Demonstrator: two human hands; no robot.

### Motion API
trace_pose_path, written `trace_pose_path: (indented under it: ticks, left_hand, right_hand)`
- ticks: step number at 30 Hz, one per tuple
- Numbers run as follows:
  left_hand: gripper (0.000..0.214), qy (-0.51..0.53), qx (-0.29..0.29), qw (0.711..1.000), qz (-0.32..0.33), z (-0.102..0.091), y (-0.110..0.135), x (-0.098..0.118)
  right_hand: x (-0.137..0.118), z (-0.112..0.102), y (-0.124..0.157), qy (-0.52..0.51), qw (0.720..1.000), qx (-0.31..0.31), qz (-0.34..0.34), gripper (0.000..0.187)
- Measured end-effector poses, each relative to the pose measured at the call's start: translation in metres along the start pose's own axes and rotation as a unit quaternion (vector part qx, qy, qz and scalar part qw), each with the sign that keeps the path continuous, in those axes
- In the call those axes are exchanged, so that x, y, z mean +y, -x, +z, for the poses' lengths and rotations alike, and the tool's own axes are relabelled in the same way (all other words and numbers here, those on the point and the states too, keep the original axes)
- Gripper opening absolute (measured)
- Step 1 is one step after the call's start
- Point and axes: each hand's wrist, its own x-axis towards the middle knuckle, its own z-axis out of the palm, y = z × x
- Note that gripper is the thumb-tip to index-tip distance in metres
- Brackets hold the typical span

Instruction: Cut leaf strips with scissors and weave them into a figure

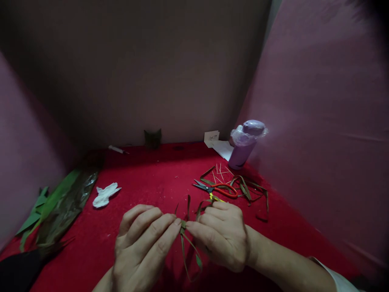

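Between my two hands is a small knot of woven green-brown leaf strips (183, 226), with thin ends sticking up and a loop hanging down. My left hand (146, 239) pinches it from the left with thumb and fingertips pressed together. From the right, my right hand (221, 235) grips it with the thumb at the knot and the other fingers curled in. A strip rises beside the right knuckles. Just beyond the right hand lie red-handled scissors (225, 189), their blades pointing left. Something yellow (216, 198) shows partly behind that hand.
Loose leaf strips (249, 190) and several thin sticks (219, 172) lie at the right. Behind them stand a purple bottle (241, 152) in plastic and white cards (223, 149). A crumpled tissue (105, 195), long leaves (60, 202) and a syringe-like white tube (117, 149) are leftward. Walls enclose the red cloth (146, 174).
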Motion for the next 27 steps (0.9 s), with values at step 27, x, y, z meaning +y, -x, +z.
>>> trace_pose_path:
  ticks: [27]
  left_hand:
    - [0.017, -0.004, -0.019, 1.0, -0.006, -0.005, 0.001, 0.004]
  right_hand:
    - [-0.004, 0.003, 0.006, -0.029, 0.999, 0.025, -0.012, 0.014]
